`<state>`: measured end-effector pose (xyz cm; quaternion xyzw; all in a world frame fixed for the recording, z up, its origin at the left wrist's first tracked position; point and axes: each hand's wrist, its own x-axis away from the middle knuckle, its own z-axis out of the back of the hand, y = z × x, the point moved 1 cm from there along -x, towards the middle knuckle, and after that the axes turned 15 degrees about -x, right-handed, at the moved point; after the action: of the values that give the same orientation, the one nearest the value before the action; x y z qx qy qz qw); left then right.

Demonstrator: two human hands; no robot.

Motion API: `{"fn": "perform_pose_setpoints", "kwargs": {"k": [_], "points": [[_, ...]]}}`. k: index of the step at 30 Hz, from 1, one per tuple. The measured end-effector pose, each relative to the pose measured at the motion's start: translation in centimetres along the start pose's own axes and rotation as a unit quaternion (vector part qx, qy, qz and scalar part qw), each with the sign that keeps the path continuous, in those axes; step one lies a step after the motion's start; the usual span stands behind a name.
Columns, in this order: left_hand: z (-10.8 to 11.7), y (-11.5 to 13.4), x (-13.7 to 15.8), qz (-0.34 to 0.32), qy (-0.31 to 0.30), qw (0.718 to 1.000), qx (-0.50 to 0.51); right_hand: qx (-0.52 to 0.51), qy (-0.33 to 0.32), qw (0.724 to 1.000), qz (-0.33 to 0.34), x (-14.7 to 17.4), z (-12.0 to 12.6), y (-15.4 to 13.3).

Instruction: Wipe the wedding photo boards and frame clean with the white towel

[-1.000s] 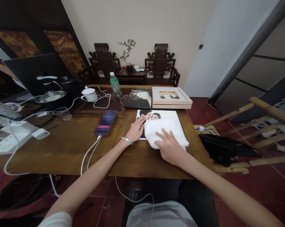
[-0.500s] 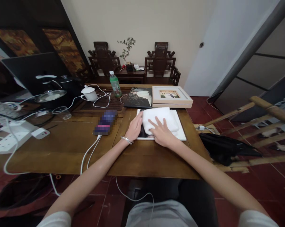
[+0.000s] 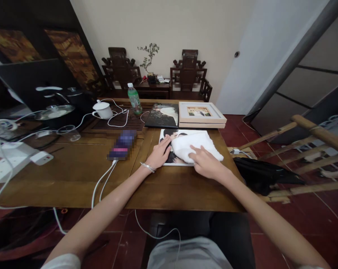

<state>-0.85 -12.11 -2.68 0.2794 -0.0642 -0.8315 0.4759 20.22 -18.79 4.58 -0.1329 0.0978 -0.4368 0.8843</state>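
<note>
A photo panel (image 3: 169, 160) with a printed picture of two people lies flat on the wooden table in front of me. Folded white cloth (image 3: 195, 145) covers its middle and right side, and one corner of the cloth hangs past the panel's right edge. My right hand (image 3: 206, 160) presses on the cloth from the near side, fingers bent into it and the index finger reaching forward. On the panel's left edge rests my left hand (image 3: 160, 152), open, with its fingers stretched out. A silver bangle circles the left wrist.
Behind the panel lie a dark photo panel (image 3: 162, 116) and a pale box frame (image 3: 202, 116). Leftward are a charging phone (image 3: 122, 145), a green-labelled bottle (image 3: 134, 99), a lidded white cup (image 3: 102, 110), a clear plastic cup (image 3: 69, 132), power strips (image 3: 13, 160) and loose cables.
My right hand has slid the cloth to the right and slightly nearer, baring more of the picture on the left. Its spread fingers have bent in. The left hand stays at the panel's edge.
</note>
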Motion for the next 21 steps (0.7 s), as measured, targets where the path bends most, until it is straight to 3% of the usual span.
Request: {"fn": "perform_pose_setpoints", "kwargs": {"k": [5, 11, 15, 21], "points": [[0.1, -0.1, -0.1, -0.01, -0.001, 1.0, -0.022, -0.026, 0.056, 0.996, -0.06, -6.1, 0.7, 0.7], [0.6, 0.1, -0.2, -0.011, -0.009, 0.999, -0.038, -0.068, 0.048, 0.996, -0.043, -11.8, 1.2, -0.9], [0.7, 0.2, -0.3, -0.019, -0.002, 0.999, -0.029, -0.077, 0.05, 0.994, -0.05, -11.8, 1.5, -0.4], [0.3, 0.0, -0.1, -0.004, -0.012, 1.0, -0.027, -0.066, 0.064, 0.994, -0.061, -7.7, 2.8, 3.8]]}}
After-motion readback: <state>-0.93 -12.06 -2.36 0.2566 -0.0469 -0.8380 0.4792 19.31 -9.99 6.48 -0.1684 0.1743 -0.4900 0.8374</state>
